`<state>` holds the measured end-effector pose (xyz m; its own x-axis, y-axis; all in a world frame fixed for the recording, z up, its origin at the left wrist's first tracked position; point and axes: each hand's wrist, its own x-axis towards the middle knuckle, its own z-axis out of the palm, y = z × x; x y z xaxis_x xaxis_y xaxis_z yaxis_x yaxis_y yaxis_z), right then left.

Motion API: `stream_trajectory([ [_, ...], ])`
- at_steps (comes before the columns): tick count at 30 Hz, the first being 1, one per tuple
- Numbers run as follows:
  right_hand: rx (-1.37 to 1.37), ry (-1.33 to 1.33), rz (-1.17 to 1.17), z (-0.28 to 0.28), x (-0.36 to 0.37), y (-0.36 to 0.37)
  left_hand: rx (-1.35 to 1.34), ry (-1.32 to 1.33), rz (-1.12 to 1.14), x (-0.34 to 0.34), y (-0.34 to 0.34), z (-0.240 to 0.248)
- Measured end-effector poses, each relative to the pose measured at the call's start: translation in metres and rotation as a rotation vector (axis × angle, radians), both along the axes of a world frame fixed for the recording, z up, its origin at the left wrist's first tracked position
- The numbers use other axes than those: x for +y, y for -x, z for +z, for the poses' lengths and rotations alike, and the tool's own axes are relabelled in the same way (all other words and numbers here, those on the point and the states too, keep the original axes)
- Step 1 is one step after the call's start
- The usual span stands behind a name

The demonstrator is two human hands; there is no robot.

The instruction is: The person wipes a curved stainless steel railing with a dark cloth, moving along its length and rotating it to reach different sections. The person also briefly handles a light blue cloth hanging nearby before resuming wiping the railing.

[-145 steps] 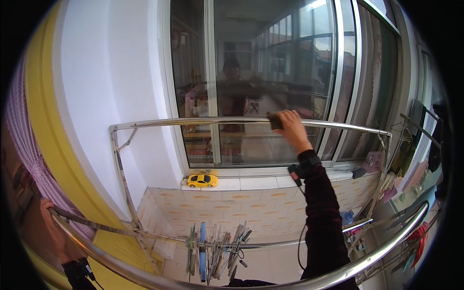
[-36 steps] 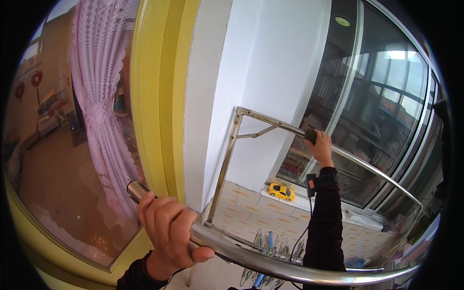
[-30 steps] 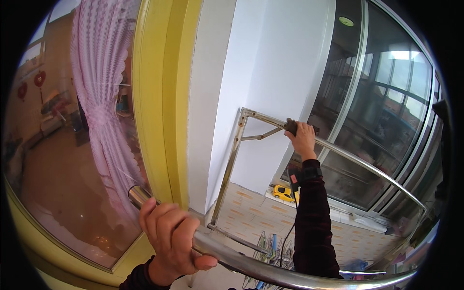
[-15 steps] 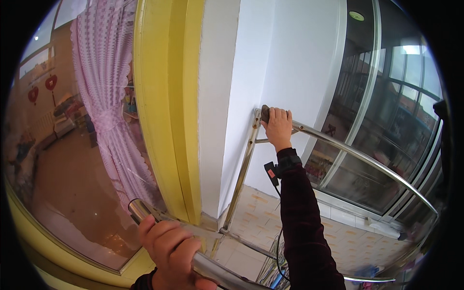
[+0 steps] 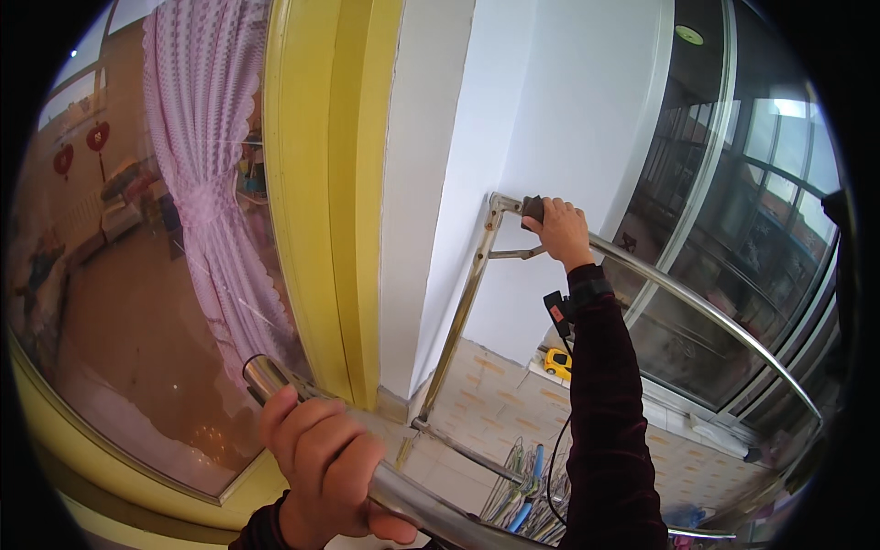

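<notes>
My left hand (image 5: 325,472) is wrapped around the near steel rail (image 5: 417,500) of a metal drying rack, close to the rail's open end (image 5: 264,376). My right hand (image 5: 561,231) is stretched out to the far rail (image 5: 697,307) and presses a small dark pad (image 5: 533,210) against it at the rack's upper left corner (image 5: 496,201), where the rail meets an upright post (image 5: 458,316). A small black device (image 5: 556,310) is strapped at my right wrist, with a thin cable hanging down from it.
A white wall and yellow door frame (image 5: 335,192) stand left of the rack, with a pink curtain (image 5: 215,174) behind glass. Large windows (image 5: 733,229) run along the right. Below are a yellow toy car (image 5: 556,361) on a ledge and several hangers (image 5: 527,472).
My right hand has slid the dark pad leftward along the far rail to its corner by the wall, and my view has turned left. My left hand keeps its grip on the near rail.
</notes>
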<state>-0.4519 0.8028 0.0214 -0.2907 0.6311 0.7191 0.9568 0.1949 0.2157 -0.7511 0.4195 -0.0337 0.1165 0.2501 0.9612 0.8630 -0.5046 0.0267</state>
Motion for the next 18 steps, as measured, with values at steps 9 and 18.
stream_trajectory([
  [9, 0.039, -0.012, -0.071, 0.001, -0.05, -0.071, -0.007, 0.0, -0.047, 0.002, 0.002, 0.0],
  [18, 0.057, -0.051, -0.159, -0.006, -0.117, -0.187, 0.003, -0.002, -0.048, 0.003, 0.004, 0.001],
])
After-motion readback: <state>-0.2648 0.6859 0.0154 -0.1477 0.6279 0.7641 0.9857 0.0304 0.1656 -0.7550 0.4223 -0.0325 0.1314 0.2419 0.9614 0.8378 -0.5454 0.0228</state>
